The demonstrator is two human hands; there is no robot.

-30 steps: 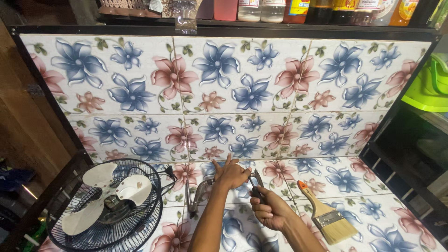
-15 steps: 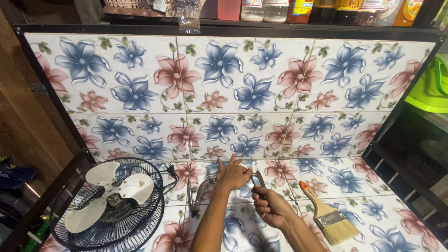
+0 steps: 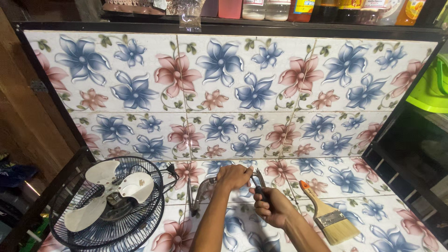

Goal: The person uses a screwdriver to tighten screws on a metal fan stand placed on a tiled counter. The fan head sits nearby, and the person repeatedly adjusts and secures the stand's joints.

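Working low over the floral-tiled counter [image 3: 373, 196], the left hand [image 3: 233, 176] was clenched over the top of a small curved grey metal bracket-like part [image 3: 203, 191], which sat on the tiles just right of the fan. The right hand [image 3: 273, 207] was wrapped tight around the dark handles of a pair of pliers [image 3: 258, 179], jaws pointing up and meeting the left hand's fingers; what the jaws gripped could not be made out. A black wire-cage table fan with white blades [image 3: 112, 200] lay face up at the left, its black cord and plug [image 3: 171, 169] trailing toward the part. A wooden-handled flat paintbrush with pale bristles [image 3: 326, 217] lay on the tiles just right of the right hand, apart from it. Bottles [image 3: 298, 7] lined the shelf above the flowered wall tiles.
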